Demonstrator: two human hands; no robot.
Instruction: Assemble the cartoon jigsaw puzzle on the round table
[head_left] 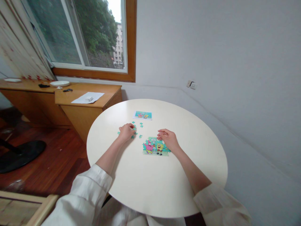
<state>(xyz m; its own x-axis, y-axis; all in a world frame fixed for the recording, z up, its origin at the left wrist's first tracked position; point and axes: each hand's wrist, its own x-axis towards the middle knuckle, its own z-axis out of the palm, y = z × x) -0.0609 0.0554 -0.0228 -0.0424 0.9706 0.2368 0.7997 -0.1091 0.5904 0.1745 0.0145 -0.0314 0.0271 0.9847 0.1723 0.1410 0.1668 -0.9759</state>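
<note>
A partly joined jigsaw puzzle (154, 147) with cartoon figures on a teal background lies on the round white table (150, 185). Over its upper right part reaches my right hand (168, 140), fingers stretched out and a little apart, with nothing seen in them; it hides some of the puzzle. To the left, my left hand (127, 131) is among loose teal pieces, its fingers bent and pinched at a puzzle piece (134, 128). Another loose puzzle piece (140, 136) lies between the hands. Some pieces are partly hidden by my left hand.
Behind the loose pieces lies a picture card (143, 115) with similar cartoon figures. Beyond the table's left edge, a wooden desk (113, 91) carries a paper sheet (88, 97) and a white plate (60, 83). A wall with a socket (193, 85) borders the right side.
</note>
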